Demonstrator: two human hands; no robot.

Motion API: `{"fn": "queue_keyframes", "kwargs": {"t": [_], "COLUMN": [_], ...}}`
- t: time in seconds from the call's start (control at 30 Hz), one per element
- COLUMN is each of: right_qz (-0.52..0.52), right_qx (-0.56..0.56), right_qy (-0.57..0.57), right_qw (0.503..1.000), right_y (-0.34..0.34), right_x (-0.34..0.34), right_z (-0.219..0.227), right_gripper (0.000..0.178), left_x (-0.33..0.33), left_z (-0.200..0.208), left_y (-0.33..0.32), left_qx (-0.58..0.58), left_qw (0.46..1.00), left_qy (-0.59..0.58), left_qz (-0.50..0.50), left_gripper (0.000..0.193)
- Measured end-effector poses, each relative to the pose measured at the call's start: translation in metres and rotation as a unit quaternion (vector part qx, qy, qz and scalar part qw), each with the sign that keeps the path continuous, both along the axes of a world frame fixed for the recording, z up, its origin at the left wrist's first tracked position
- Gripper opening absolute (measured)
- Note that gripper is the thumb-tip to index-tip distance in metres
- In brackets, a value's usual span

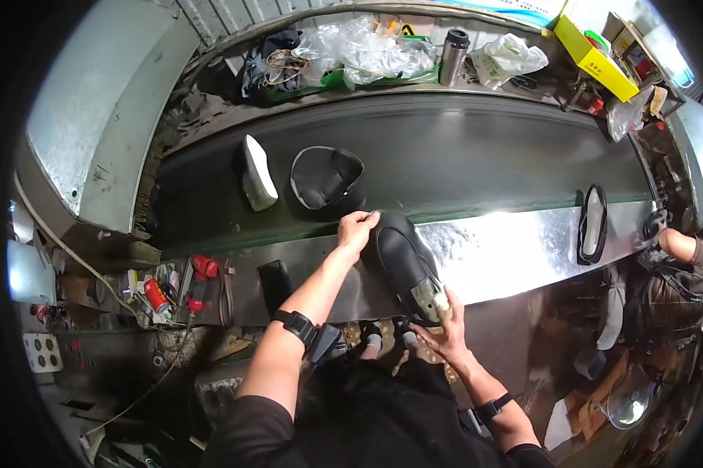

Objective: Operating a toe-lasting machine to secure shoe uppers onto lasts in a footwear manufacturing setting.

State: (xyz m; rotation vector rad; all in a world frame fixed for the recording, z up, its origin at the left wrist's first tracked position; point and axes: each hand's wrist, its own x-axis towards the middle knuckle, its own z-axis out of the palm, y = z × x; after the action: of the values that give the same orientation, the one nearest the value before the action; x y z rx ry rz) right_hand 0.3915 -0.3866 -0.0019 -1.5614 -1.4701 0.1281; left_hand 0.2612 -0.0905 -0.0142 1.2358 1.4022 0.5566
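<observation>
A black shoe (398,253) is held over the near metal ledge, its toe pointing away from me. A pale, light-coloured part, perhaps a shoe last, shows at its heel opening (428,300). My left hand (355,234) is closed on the edge by the toe, fingertips pressed to the black surface. My right hand (446,327) grips the heel end, thumb below and fingers along the side. Beyond the shoe, on the dark belt, stand a black round tub (355,195) with black pieces inside and a white sole-like piece (259,175).
A black shoe part (593,225) with a light inside lies on the right of the metal ledge (507,257). Another person's arm (677,246) is at the far right. A dark flat object (275,285), red tools (203,269) and a steel tumbler (453,58) stand around.
</observation>
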Motion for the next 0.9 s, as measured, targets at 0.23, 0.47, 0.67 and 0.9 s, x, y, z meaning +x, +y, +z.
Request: {"fn": "queue_keyframes", "kwargs": {"t": [0.23, 0.47, 0.67, 0.9], "right_qz": [-0.001, 0.089, 0.121, 0.182], "right_qx": [-0.131, -0.130, -0.146, -0.164], "right_qy": [0.084, 0.046, 0.042, 0.066], "right_qw": [0.988, 0.986, 0.981, 0.967], "right_y": [-0.004, -0.059, -0.056, -0.045], "right_x": [0.008, 0.039, 0.052, 0.060], "right_z": [-0.012, -0.006, -0.023, -0.021], "right_gripper": [0.086, 0.061, 0.082, 0.098], "left_x": [0.008, 0.008, 0.044, 0.025], "left_z": [-0.003, 0.007, 0.009, 0.008], "left_y": [-0.030, -0.084, -0.108, -0.094], "left_qx": [0.096, -0.055, 0.087, 0.015], "left_qw": [0.989, 0.995, 0.966, 0.983], "left_qy": [0.115, 0.051, 0.242, 0.165], "left_qz": [0.017, 0.059, 0.018, 0.082], "left_gripper": [0.034, 0.043, 0.062, 0.043]}}
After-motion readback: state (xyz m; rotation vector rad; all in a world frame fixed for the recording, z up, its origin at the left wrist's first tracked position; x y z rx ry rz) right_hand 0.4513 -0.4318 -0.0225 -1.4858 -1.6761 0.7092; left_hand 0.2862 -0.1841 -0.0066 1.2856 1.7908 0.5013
